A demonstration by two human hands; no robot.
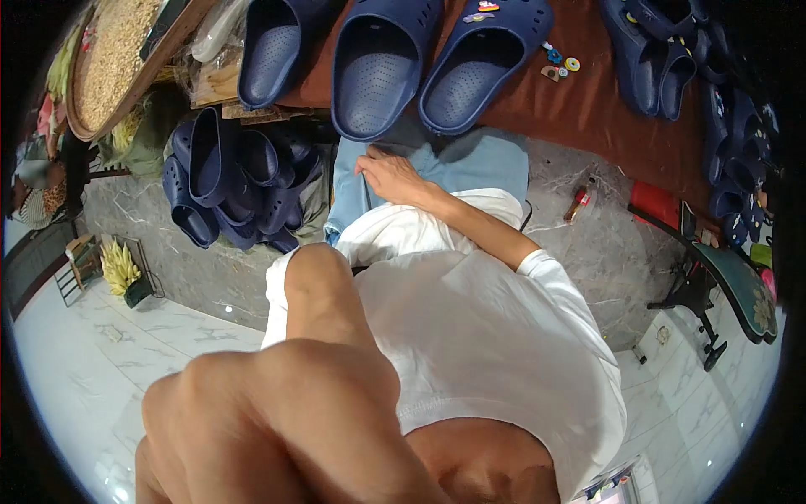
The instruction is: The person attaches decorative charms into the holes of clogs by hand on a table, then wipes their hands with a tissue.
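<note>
My left hand is raised very close to the camera, at the lower left. Its fingers are curled, and their tips are out of sight, so I cannot make out what they may hold. Across my lap lies my right hand, loosely bent and holding nothing, resting on light blue jeans. Just beyond it, navy clogs stand on a brown cloth: a left one, a middle one and a right one with small charms on its upper. Several loose charms lie beside the right clog.
A heap of navy clogs is on the left, below the cloth's edge. More navy clogs are at the far right. A round tray of grain stands upper left. A red-labelled bottle lies on grey marble. A dark folding stand is right.
</note>
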